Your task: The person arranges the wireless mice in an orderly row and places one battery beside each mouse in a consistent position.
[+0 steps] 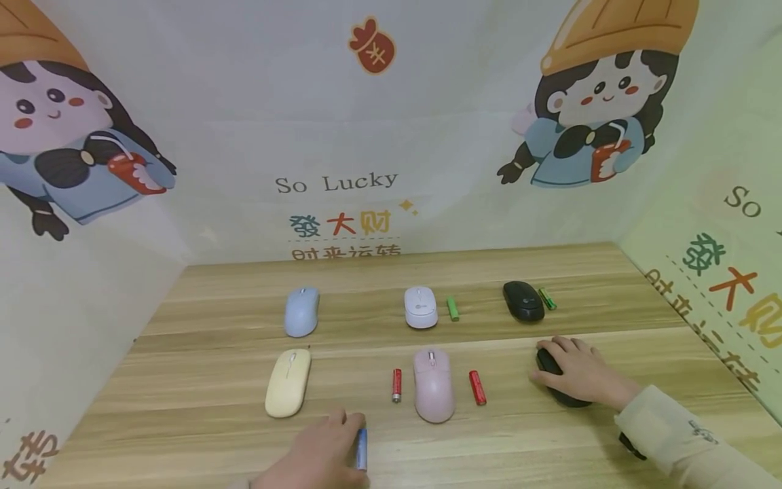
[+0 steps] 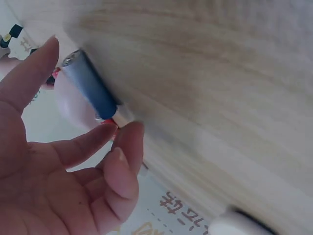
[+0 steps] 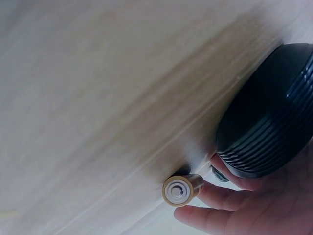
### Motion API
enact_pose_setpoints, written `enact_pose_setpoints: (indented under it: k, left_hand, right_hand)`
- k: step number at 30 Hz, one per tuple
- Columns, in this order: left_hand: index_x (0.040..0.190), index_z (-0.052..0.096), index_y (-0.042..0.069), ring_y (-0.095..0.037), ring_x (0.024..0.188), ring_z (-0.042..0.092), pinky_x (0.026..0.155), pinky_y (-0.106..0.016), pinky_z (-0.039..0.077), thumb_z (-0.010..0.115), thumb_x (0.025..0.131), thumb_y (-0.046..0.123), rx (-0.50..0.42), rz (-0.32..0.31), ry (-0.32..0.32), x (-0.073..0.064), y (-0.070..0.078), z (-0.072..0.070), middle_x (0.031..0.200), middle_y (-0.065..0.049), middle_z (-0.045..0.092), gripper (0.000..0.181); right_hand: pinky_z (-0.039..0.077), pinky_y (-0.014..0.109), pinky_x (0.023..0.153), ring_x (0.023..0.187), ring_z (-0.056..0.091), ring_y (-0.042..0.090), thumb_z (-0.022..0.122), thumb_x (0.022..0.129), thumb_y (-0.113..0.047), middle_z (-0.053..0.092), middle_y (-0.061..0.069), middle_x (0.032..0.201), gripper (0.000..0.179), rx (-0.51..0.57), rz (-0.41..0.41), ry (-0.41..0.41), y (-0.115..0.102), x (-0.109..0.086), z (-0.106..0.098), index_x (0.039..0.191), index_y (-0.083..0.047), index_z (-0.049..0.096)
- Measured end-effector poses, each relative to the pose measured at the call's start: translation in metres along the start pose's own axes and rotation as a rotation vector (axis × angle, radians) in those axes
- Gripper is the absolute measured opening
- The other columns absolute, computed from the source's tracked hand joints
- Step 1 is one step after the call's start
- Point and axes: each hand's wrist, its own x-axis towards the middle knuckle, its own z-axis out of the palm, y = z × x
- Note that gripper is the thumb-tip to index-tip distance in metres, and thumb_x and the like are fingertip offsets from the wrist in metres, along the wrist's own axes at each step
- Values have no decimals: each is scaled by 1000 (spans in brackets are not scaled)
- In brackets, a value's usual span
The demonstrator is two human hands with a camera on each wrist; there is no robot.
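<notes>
In the head view my left hand (image 1: 324,451) is low at the front, thumb and forefinger about a blue battery (image 1: 362,448). From the left wrist view, the battery lies on the wood with a gap between the thumb and its silver end; whether a fingertip touches the blue end I cannot tell. My right hand (image 1: 577,370) grips a black mouse (image 1: 569,399), thumb at its left side and fingers over its front. By the fingertips in the right wrist view stands out a gold-rimmed battery (image 3: 177,191), which the hand hides from the head view.
A pink mouse (image 1: 434,387) sits between two red batteries (image 1: 397,386). Left of it is a yellow mouse (image 1: 288,384). Along the back are a blue mouse (image 1: 302,312), a white mouse (image 1: 420,308) beside a green battery (image 1: 453,309), and another black mouse (image 1: 523,302) near green batteries (image 1: 547,299).
</notes>
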Motion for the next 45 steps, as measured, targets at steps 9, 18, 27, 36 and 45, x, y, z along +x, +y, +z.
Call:
enact_pose_setpoints:
  k: [9,18,27,36,45]
  left_hand:
    - [112,58,2,-16,73,53,59,-31,46,78,65,34,32,21,-6,8,-4,5,91,-8,56,61]
    - [105,59,2,-14,69,50,57,-30,45,78,63,33,35,27,9,8,-3,4,85,-4,54,56]
    - [89,55,9,-10,62,43,52,-23,37,73,63,23,-74,28,29,16,-6,-11,73,5,48,34]
    - [103,57,2,-19,74,54,63,-34,48,74,70,32,10,-67,207,73,-36,-47,86,-4,57,48]
    - [118,52,-4,-37,102,49,86,-48,43,66,80,35,211,-83,231,122,-74,-73,114,-22,52,56]
  right_hand:
    - [32,67,84,110,39,57,55,85,-50,44,31,125,67,-12,-10,-6,0,1,-2,126,2,47]
    - [32,66,87,111,39,56,56,85,-49,44,31,126,67,4,-12,-2,-2,0,-1,126,3,47]
    - [32,65,88,111,38,57,55,85,-50,43,32,126,69,-4,-9,-13,-1,2,0,127,3,46]
    - [32,65,88,110,39,57,56,84,-52,43,33,125,71,3,-9,-6,1,0,1,127,5,46]
    - [31,65,89,112,38,56,55,83,-54,43,31,126,75,13,-2,-21,0,1,1,129,3,44]
